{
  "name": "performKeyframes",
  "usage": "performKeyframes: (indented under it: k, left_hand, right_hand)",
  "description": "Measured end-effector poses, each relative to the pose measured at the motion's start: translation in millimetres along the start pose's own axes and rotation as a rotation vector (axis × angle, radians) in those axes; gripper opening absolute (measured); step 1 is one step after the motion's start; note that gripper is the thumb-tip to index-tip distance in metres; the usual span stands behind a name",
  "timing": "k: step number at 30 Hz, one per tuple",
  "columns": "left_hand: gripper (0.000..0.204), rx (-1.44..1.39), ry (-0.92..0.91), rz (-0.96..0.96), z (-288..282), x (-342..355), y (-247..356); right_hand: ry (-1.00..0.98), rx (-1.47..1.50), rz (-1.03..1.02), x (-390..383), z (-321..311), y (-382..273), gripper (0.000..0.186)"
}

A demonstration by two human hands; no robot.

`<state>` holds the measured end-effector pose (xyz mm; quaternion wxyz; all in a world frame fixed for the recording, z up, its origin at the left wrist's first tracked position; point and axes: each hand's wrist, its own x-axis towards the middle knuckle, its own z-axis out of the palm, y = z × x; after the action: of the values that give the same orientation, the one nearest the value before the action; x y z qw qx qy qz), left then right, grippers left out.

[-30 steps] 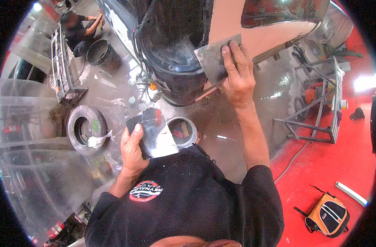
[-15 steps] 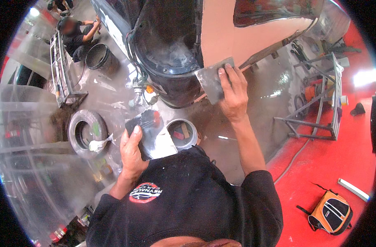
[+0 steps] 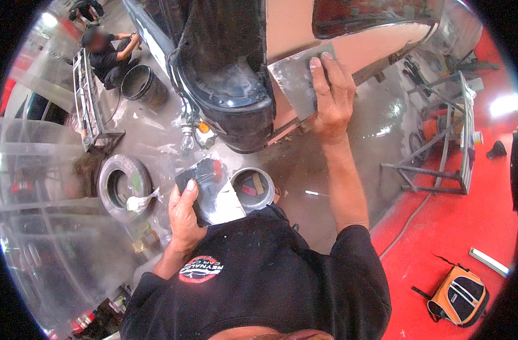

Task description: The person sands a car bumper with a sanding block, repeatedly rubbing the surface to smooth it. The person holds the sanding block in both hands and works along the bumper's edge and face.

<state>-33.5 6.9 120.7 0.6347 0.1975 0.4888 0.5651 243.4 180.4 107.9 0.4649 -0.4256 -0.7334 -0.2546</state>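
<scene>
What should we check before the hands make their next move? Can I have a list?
Right hand holding the grey plate: ok, it's gripped.
Grey plate touching the pink panel: cannot tell; it only overlaps it in this view.
Left hand holding the shiny plate: ok, it's gripped too.
White patch on the shiny plate being paste: cannot tell; it could be glare.
Hands covered: not ok, both are bare.
Tyre clear of the hands: ok, it lies apart.

The right fingers point(image 3: 322, 79) hold a grey spreader point(image 3: 292, 76) over a pink panel point(image 3: 290, 25), the left fingers point(image 3: 189, 191) a smeared plate point(image 3: 215, 187).
</scene>
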Motion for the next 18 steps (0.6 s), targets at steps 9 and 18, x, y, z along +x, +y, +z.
performKeyframes:
  k: [9,18]
  left_hand:
    - [0.034,-0.055,-0.058,-0.026,-2.5,1.2,-2.9]
    - [0.032,-0.044,-0.056,0.040,-4.3,-1.5,-5.1]
  right_hand:
    - [0.118,0.062,-0.063,53.1,5.2,-6.9,0.050]
    - [0.181,0.054,-0.180,107.6,14.1,1.5,0.059]
